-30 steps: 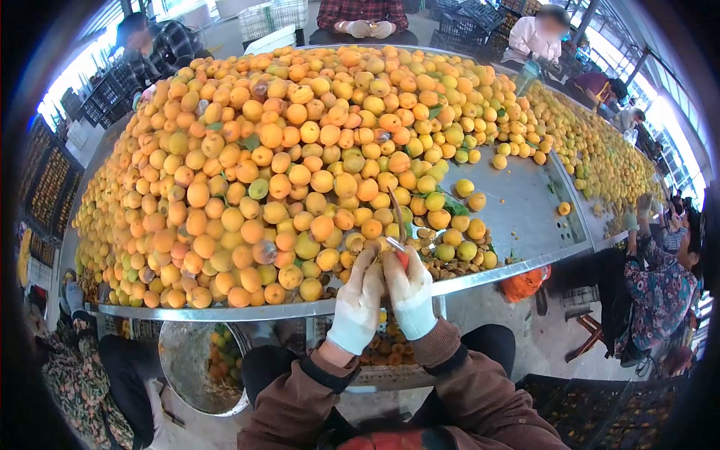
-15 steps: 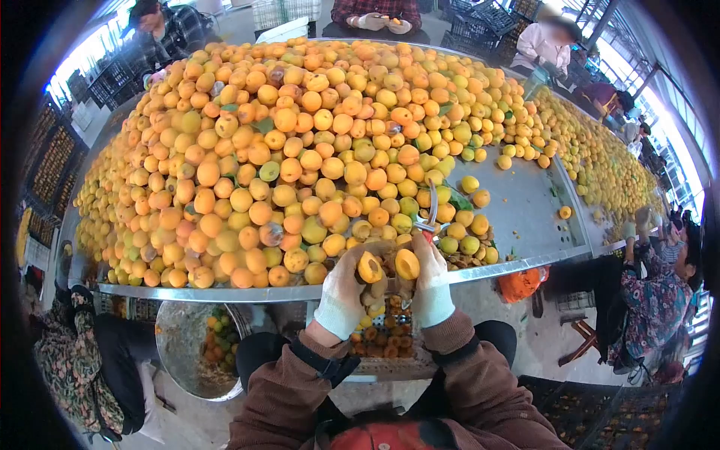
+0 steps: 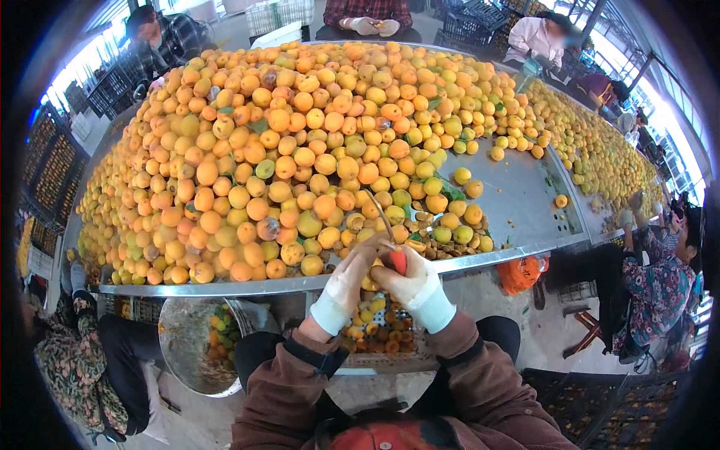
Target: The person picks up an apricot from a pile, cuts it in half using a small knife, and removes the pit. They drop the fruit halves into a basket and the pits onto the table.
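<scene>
A large heap of orange and yellow apricots (image 3: 255,165) covers the metal table (image 3: 517,202). Both my hands, in pale gloves with white cuffs, meet at the table's near edge. My right hand (image 3: 409,281) is closed around a knife with a red handle (image 3: 398,261); its thin curved blade points up and to the left. Beside it, my left hand (image 3: 349,277) has its fingers bent inward close to the blade, and what they hold is hidden. Under my hands a crate (image 3: 375,358) holds apricot halves and some yellow pieces.
A metal bucket (image 3: 180,352) with green and orange fruit stands at the lower left. Dark crates (image 3: 600,405) lie at the lower right, near an orange bag (image 3: 519,276). Several people sit around the table, one opposite with gloved hands (image 3: 375,27).
Half a second ago my hands were apart, each with an apricot half showing. Now they are together, the halves are out of sight, and the blade tilts left instead of pointing straight up.
</scene>
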The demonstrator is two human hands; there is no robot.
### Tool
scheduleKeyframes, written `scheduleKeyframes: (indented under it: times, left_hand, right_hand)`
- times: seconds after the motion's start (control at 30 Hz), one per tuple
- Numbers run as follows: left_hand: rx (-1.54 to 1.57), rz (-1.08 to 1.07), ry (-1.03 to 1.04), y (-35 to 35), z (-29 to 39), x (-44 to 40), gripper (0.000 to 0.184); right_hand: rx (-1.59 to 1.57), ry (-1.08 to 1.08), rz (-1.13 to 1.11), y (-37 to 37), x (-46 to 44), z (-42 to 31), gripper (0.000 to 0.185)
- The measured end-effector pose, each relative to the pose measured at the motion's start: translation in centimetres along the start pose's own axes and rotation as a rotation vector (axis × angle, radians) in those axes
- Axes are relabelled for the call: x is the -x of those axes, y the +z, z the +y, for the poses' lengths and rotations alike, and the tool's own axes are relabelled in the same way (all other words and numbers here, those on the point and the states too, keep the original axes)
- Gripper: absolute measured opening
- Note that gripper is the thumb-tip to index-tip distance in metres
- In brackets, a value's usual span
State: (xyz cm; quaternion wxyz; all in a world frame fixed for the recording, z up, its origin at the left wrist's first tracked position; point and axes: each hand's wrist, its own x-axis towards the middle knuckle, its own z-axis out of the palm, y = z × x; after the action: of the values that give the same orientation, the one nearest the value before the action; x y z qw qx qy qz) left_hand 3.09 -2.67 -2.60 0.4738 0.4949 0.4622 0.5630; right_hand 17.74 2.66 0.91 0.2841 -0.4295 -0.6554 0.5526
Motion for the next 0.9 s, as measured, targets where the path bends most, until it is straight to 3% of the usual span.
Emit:
scheduleKeyframes:
  times: [0.03, 0.1, 0.2, 0.33, 0.4, 0.53, 0.63, 0.73, 0.9]
  left_hand:
    - [0.072, 0.101, -0.074, 0.4, 0.8, -0.2, 0.038]
    - [0.198, 0.257, -0.128, 1.0, 1.1, -0.3, 0.037]
    - [0.15, 0.249, -0.136, 1.2, 2.2, -0.2, 0.036]
    - [0.183, 0.195, -0.097, 1.4, 2.0, 0.3, 0.036]
    - [0.107, 0.158, -0.019, 1.2, 1.2, 0.1, 0.036]
    - [0.112, 0.158, -0.062, 1.3, 1.1, -0.4, 0.036]
    - [0.346, 0.22, -0.023, 1.1, -1.2, -1.4, 0.036]
    - [0.226, 0.118, -0.082, 0.6, -0.4, -1.7, 0.037]
    - [0.153, 0.086, -0.125, -0.2, -3.0, -2.5, 0.047]
  right_hand:
    - [0.013, -0.116, 0.064, 0.2, 0.3, -0.1, 0.032]
    - [-0.024, -0.077, 0.074, 0.7, 0.6, 0.2, 0.033]
    - [-0.01, 0.011, 0.062, 1.0, 0.8, 0.3, 0.032]
    - [-0.222, 0.003, 0.03, 1.3, 0.7, 1.6, 0.026]
    - [-0.393, 0.16, 0.044, 1.4, 0.9, 0.4, 0.025]
    - [-0.48, 0.195, 0.06, 1.6, 0.4, 0.6, 0.025]
    - [-0.476, 0.267, 0.043, 1.3, 0.0, 0.0, 0.027]
    - [-0.515, 0.192, 0.072, 1.4, -0.4, 0.5, 0.029]
    - [-0.605, 0.381, 0.1, 1.5, -1.6, 0.2, 0.033]
